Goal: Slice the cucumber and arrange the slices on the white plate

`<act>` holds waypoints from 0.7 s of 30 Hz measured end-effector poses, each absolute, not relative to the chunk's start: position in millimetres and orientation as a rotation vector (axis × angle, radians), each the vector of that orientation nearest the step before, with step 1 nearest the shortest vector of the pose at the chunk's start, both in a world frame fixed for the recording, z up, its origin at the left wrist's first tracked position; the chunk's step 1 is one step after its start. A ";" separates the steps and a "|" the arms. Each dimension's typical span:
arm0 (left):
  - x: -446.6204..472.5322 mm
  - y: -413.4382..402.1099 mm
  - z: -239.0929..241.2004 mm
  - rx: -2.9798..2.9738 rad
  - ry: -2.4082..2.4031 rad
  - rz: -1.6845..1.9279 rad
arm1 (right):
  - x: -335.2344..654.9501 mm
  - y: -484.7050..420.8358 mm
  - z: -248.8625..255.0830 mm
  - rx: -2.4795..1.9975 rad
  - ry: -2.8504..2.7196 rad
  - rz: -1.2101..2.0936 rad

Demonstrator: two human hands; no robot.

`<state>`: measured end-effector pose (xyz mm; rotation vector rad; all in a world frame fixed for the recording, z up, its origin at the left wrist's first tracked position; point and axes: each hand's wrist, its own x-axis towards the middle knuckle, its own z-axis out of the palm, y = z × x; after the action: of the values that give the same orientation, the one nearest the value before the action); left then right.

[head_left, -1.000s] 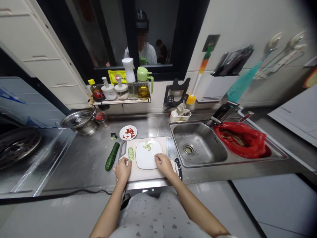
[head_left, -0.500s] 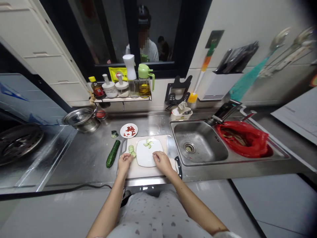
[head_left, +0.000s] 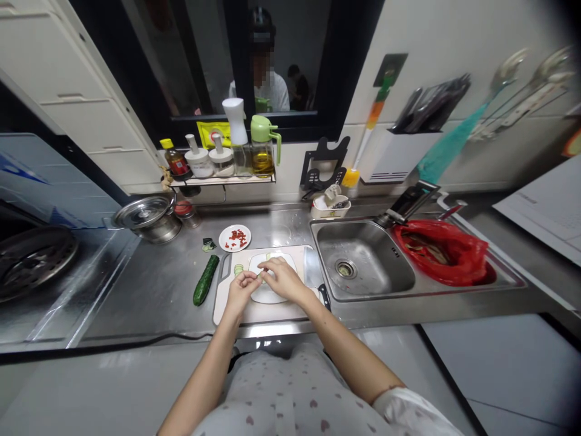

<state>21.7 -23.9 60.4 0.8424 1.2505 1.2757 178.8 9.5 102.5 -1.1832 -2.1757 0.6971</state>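
Observation:
Over the left part of a white plate (head_left: 271, 296), my left hand (head_left: 243, 290) and my right hand (head_left: 284, 280) meet at the fingertips. Both are closed in a pinch on a small cucumber slice (head_left: 260, 275), mostly covered by the fingers. The plate rests on a pale cutting board (head_left: 223, 297); my right hand hides the pieces on it. A short row of cucumber slices (head_left: 238, 268) lies on the board beside my left hand. To the left of the board lies a cut green cucumber (head_left: 206, 280). A knife (head_left: 311, 264) lies along the board's right side.
A small plate of chopped red pieces (head_left: 235, 246) sits behind the board, near cucumber scraps (head_left: 209, 244). On the right are the sink (head_left: 379, 266) and a red bag (head_left: 467, 254). A lidded pot (head_left: 154, 227) stands left, below a seasoning rack (head_left: 247, 179).
My left hand has moved right from the slice row, carrying a slice. My right hand has moved left and away from me across the plate to meet it.

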 end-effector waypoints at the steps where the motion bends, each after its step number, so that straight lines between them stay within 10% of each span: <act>1: 23.3 -24.3 61.8 0.850 1.247 1.273 | 178.6 9.6 103.2 -1.181 -2.193 0.702; 21: 39.3 -30.0 90.6 0.016 0.718 0.751 | 190.4 11.4 107.2 -1.078 -2.072 0.761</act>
<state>39.3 -30.0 90.6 0.0156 0.7179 0.7514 190.4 11.4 107.2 -1.0778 -2.0716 0.7605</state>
